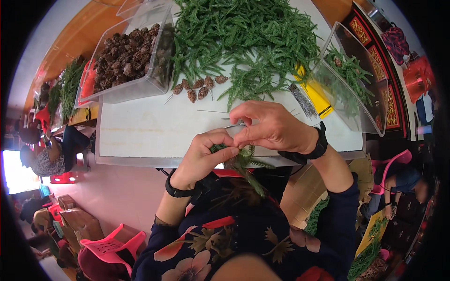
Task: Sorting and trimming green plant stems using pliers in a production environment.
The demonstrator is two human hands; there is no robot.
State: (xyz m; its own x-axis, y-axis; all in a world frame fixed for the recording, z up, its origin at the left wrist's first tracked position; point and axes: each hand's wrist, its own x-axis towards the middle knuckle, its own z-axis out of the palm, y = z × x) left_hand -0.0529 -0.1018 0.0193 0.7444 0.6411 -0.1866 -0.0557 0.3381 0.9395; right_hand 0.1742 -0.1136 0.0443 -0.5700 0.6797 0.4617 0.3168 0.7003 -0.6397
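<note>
Over the table's front edge my left hand (209, 153) pinches a small green artificial pine sprig (248, 171), whose needles hang down below the fingers. My right hand (274, 126) meets it at the sprig's top, thumb and fingertips pressed together; what exactly they grip is too small to make out. Just beyond the hands, thin wires (213, 111) lie on the white table (140, 136). Several wired pine cones (202, 89) rest loose farther off. Behind them spreads a big heap of green pine sprigs (243, 33).
A clear bin of brown pine cones (126, 65) stands at the far left. On the right are a bundle of wires (303, 100), a yellow packet (316, 96) and a tilted clear bin (358, 79) holding sprigs. Pink chairs (115, 246) and other people (51, 157) are around.
</note>
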